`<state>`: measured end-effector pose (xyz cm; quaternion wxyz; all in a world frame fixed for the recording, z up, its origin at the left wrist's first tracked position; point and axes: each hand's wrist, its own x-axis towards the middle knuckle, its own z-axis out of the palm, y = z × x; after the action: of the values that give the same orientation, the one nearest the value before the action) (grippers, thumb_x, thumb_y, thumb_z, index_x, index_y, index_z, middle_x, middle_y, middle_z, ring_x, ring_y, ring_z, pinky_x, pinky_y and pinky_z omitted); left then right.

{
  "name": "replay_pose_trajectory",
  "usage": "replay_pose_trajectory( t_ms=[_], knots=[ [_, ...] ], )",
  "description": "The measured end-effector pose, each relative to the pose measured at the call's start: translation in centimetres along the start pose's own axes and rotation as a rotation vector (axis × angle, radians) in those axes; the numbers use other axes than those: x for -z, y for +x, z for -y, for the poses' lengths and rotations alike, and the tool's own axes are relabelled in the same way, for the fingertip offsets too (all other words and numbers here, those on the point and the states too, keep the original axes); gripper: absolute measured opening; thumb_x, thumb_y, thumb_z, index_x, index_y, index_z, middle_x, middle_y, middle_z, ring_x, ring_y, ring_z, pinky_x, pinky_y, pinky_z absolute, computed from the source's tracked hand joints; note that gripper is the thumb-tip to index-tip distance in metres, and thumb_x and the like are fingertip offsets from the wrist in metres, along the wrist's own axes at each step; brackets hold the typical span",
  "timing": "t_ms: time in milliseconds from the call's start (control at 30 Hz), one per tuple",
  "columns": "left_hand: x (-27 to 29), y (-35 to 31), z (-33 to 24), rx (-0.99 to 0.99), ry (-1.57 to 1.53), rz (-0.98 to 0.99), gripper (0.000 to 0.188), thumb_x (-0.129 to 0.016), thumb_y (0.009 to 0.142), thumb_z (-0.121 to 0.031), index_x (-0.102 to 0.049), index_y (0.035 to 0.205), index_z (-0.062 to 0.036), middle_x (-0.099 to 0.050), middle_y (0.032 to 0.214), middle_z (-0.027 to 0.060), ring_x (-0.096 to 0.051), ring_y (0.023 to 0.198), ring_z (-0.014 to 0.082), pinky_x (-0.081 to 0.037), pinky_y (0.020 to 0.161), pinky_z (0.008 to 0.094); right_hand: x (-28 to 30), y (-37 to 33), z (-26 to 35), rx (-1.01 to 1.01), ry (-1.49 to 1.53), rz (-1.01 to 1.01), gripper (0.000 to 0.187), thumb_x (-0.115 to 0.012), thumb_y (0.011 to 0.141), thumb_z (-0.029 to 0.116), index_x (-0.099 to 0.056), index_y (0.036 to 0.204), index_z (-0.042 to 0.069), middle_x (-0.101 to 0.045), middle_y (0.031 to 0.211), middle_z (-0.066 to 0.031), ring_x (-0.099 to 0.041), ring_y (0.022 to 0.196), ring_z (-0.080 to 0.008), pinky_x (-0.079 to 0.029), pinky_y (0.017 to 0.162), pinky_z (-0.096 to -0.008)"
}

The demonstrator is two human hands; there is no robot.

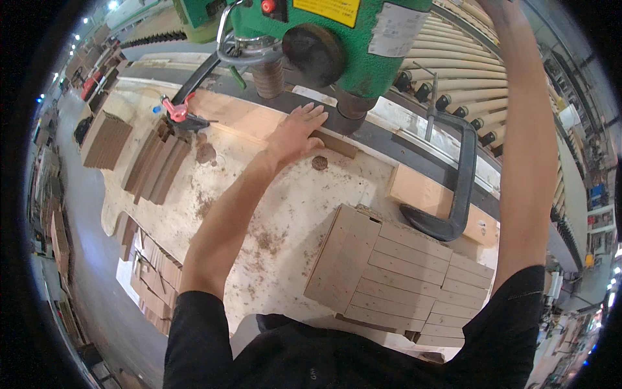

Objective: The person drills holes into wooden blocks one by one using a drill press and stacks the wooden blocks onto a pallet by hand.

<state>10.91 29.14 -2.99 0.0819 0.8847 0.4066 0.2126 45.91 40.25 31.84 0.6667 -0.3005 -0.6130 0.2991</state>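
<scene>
Under the head of a green drill press [372,61], my left hand [297,133] lies with its fingers outstretched over a narrow brown board piece [340,146]. The piece rests against the dark fence, beside the drill's lower end [354,104]. To the left of that hand, a pale wooden plank [227,117] runs along the fence. High at the upper right, my right hand [504,8] is raised and partly cut off by the picture's edge. Its fingers and whatever they touch are hidden.
Brown board pieces are laid out in a stack [395,279] at the front right; more stacks [157,165] stand left. A black C-clamp [463,175] grips a wooden block [421,190]; a red-handled clamp [178,110] sits left. Sawdust dots the table [285,207]. Rollers [466,71] lie behind.
</scene>
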Motion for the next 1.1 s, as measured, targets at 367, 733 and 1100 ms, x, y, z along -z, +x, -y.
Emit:
replay_pose_trajectory(
  t_ms=[367, 733, 1100],
  knots=[
    [0.2, 0.4, -0.3, 0.037, 0.035, 0.029, 0.067, -0.071, 0.077, -0.025, -0.046, 0.136, -0.0062, -0.039, 0.146, 0.0097, -0.03, 0.138, 0.0283, -0.024, 0.115, 0.0387, 6.5, -21.2, -4.6, -0.338, -0.389, -0.054, 0.036, -0.058, 0.095, 0.025, -0.06, 0.116, -0.004, -0.069, 0.096, -0.0128, -0.068, 0.087, -0.0174, -0.055, 0.079, -0.0271],
    [0.0, 0.0, 0.3, 0.027, 0.033, 0.02, 0.065, -0.068, 0.078, -0.028, -0.047, 0.136, -0.0071, -0.041, 0.145, 0.009, -0.031, 0.137, 0.0287, -0.023, 0.115, 0.0394, 2.7, -23.9, -15.2, -0.294, -0.886, 0.41, 0.027, -0.064, 0.088, 0.024, -0.064, 0.101, 0.0, -0.061, 0.074, -0.0184, -0.06, 0.07, -0.0224, -0.046, 0.067, -0.0337],
    [-0.3, 0.2, 0.8, 0.005, 0.015, -0.004, 0.064, -0.07, 0.076, -0.027, -0.049, 0.133, -0.0051, -0.043, 0.143, 0.0128, -0.033, 0.136, 0.0319, -0.026, 0.113, 0.0409, -1.3, -22.6, -22.1, -0.251, -0.858, 0.457, 0.032, -0.066, 0.087, 0.032, -0.06, 0.087, 0.0, -0.06, 0.071, -0.0197, -0.056, 0.066, -0.0345, -0.044, 0.064, -0.0396]
  ],
)
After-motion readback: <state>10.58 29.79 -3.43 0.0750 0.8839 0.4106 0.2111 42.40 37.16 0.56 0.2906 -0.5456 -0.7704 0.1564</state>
